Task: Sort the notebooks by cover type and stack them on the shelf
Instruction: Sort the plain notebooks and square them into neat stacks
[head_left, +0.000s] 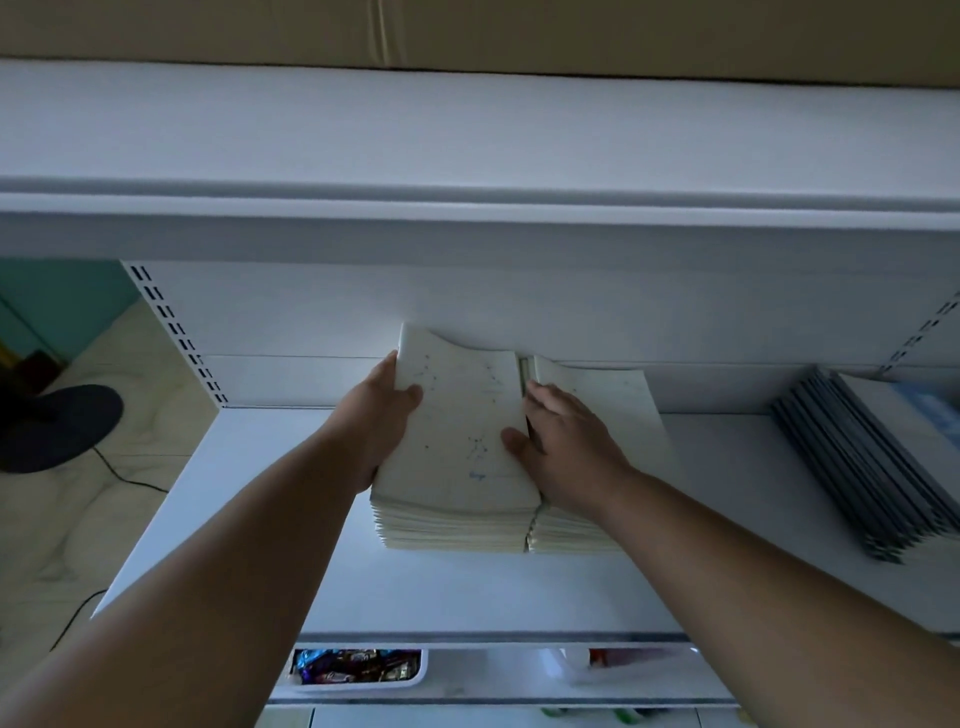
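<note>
Two stacks of cream-covered notebooks sit side by side on the white shelf (467, 587). The left stack (462, 431) has a faint constellation drawing on its top cover. My left hand (379, 415) grips the left edge of that stack's top notebooks, thumb over the cover. My right hand (566, 441) lies at the seam between the stacks, its thumb on the left cover and its fingers spread over the right stack (613, 400). A slanted pile of dark grey notebooks (852, 467) lies at the shelf's right end.
An upper shelf (467, 208) overhangs the work area, with a cardboard box (467, 31) on it. Below the shelf edge a white bin of wrapped items (358, 667) shows. A dark fan base (52, 426) and cable lie on the floor at left.
</note>
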